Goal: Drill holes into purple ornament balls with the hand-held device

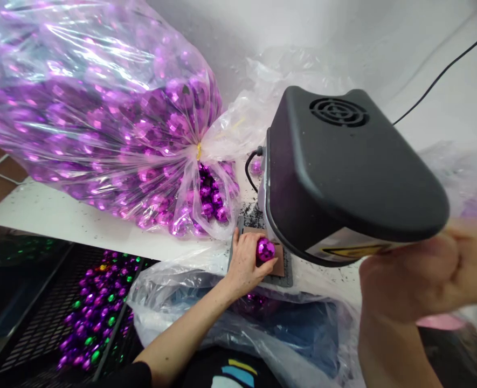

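My left hand [246, 260] is closed around a shiny purple faceted ball [265, 249], resting it on a brown pad on the grey base plate [287, 276] of a bench machine. Above and to the right of the ball rises the machine's black housing [355, 172], with a round vent on top and a yellow label at its front. At the housing's right side my right hand [412, 275] is blurred, its fingers curled. Whatever it grips is hidden from view.
A large tied clear bag [112, 124] of purple balls lies at left, beside an open bag [209, 199] of them. Below are a black crate [23, 323] with purple and green balls and a plastic-lined bin [303, 328]. A black cable [444, 70] runs up right.
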A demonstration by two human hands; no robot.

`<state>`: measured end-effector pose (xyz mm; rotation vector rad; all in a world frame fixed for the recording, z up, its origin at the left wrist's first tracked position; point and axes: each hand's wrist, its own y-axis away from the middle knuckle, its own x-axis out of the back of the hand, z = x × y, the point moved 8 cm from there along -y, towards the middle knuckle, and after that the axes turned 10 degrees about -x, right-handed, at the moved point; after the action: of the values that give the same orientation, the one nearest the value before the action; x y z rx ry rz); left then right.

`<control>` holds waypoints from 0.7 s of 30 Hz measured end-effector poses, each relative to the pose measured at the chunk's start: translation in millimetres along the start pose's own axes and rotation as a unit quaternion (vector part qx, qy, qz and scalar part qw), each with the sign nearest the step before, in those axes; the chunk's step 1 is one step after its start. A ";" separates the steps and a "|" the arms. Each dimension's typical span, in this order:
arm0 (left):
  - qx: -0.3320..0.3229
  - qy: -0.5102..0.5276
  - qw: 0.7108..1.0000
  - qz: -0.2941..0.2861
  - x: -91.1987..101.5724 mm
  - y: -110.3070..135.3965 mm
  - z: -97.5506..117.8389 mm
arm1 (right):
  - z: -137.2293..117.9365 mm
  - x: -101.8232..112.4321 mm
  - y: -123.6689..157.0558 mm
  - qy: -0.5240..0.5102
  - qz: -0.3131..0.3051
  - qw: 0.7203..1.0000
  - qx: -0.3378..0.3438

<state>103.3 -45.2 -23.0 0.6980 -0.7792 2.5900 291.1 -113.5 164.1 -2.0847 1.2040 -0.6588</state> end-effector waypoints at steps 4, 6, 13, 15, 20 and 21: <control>-0.053 0.010 0.998 -0.026 3.0 35.6 17.6 | -15.7 -23.0 -28.7 0.004 0.007 0.999 0.043; -0.064 0.037 0.997 -0.038 10.0 46.9 22.9 | -11.3 -26.7 -30.2 0.002 0.000 1.000 0.030; -0.010 -0.093 0.982 0.162 95.2 -11.1 -28.5 | -4.2 -24.1 -28.1 0.010 -0.008 1.000 0.005; 0.017 -0.215 0.974 0.065 90.0 -39.5 -52.0 | -7.0 -25.9 -29.7 0.014 -0.010 1.000 0.005; 0.066 -0.263 0.959 -0.086 76.6 -63.3 -80.5 | -11.6 -26.5 -30.0 0.014 -0.012 1.000 0.004; 0.084 -0.229 0.968 -0.055 84.7 -61.7 -78.4 | -11.4 -26.7 -29.7 0.011 -0.018 1.000 0.003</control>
<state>34.1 64.9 -8.3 1.3815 -0.6246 2.4377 287.9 -81.7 190.7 -2.1048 1.1770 -0.7025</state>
